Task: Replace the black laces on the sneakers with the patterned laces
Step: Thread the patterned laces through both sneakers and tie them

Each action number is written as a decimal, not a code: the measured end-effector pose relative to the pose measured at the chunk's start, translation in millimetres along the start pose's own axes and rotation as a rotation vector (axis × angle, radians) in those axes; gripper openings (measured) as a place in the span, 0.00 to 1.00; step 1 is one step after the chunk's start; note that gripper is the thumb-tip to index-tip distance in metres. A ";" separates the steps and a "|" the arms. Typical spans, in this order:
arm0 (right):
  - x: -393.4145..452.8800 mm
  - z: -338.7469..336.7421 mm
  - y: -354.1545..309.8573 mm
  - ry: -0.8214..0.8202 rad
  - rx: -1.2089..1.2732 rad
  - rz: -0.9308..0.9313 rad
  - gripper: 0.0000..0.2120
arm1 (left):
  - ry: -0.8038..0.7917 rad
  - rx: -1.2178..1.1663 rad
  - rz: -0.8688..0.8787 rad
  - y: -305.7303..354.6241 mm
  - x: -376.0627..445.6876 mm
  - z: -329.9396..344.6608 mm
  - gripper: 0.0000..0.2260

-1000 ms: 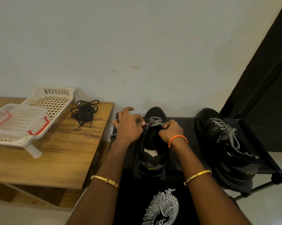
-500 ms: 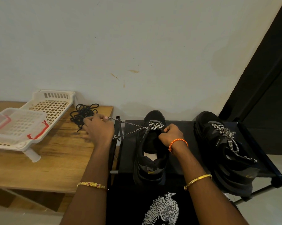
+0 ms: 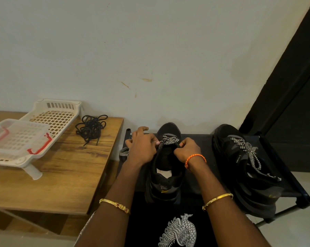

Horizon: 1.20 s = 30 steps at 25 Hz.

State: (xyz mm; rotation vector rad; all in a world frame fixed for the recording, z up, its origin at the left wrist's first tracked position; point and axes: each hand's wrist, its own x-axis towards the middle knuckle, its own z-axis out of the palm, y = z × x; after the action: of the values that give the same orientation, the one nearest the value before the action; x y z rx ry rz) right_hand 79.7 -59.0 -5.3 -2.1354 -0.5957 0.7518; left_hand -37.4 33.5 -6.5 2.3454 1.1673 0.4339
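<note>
Left fingers (image 3: 155, 142): curled at the left eyelet row of the near sneaker (image 3: 165, 168), apparently pinching the patterned lace (image 3: 170, 139); the pinch itself is partly hidden.
Right fingers (image 3: 182, 144): closed on the same lace at the right eyelet row.
Left hand (image 3: 141, 147): laid over the sneaker's left flank, with a slack run of lace (image 3: 124, 152) trailing out behind it.
Right hand (image 3: 188, 150): set against the sneaker's collar.
Done: the far sneaker (image 3: 243, 168) is seen fully laced and tied in the patterned lace; 2 black laces, as far as can be told, are heaped in a tangle (image 3: 91, 128) on the tabletop (image 3: 65, 175).
Left: only the toe-end crossings are threaded on the near sneaker; the upper eyelets and the knot are judged outstanding.
Change: 0.5 s ago the left hand was drawn out over the tabletop with the lace taut; it has been brought back to the sneaker and the lace has gone slack.
Surroundings: a white plastic rack (image 3: 43, 125) stands on the tabletop; both sneakers rest on a black shelf (image 3: 200, 139).
</note>
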 end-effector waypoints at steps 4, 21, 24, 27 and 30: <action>1.0 -2.2 -0.7 -0.007 -0.005 0.013 0.07 | 0.012 0.112 -0.224 -8.6 1.3 -14.8 0.04; -2.3 -6.4 -2.3 0.005 0.016 -0.170 0.08 | -0.074 -0.606 -0.130 -5.3 1.5 -37.5 0.17; -13.0 -7.1 -14.7 0.088 0.131 -0.359 0.06 | -0.147 -0.808 -0.063 14.3 -6.4 -57.2 0.16; -26.6 -4.5 -27.9 -0.118 0.308 -0.525 0.07 | -0.276 -0.927 0.080 29.0 -14.5 -73.6 0.17; -33.0 0.8 -35.0 -0.320 0.524 -0.574 0.11 | -0.300 -0.989 0.145 43.0 -19.0 -80.6 0.16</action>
State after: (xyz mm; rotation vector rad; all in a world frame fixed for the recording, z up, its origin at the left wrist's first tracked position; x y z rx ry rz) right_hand 49.9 -58.6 32.4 -1.2821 -0.9977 0.8099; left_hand -58.8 18.1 83.0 1.5405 0.4545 0.5262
